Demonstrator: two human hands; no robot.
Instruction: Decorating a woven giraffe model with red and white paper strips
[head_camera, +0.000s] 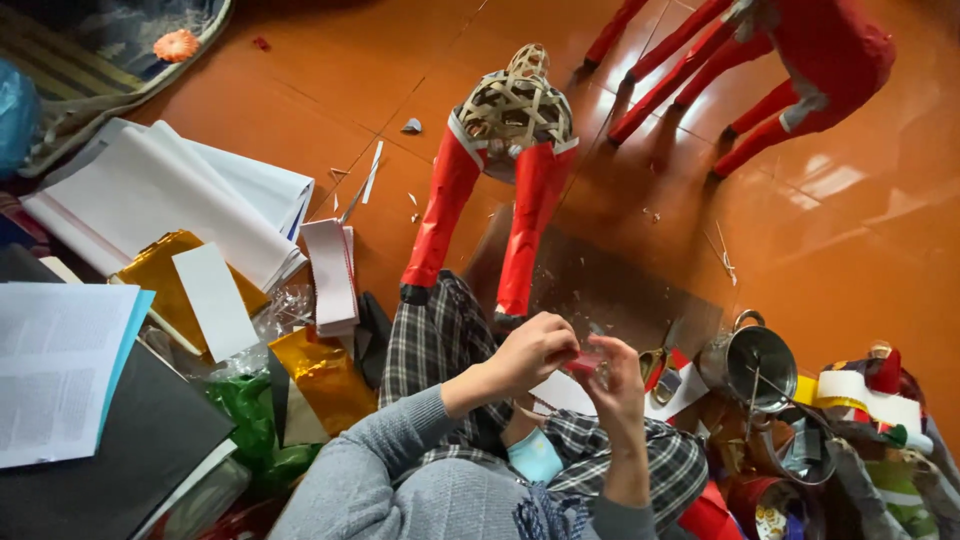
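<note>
Red paper scrap (585, 360), small, crumpled, pinched between left hand (530, 352) and right hand (620, 385).

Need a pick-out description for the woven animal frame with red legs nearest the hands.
Start from the orange tiled floor. The woven animal frame stands just beyond the person's plaid-trousered knees, above the left hand and right hand. Unlike the all-red figure at top right, its body is bare open lattice; only its legs are wrapped red.

My 2 hands cover most of the small red piece (585, 362), so I cannot tell what it is. The red horse (800, 60) is cut off up top.
</note>
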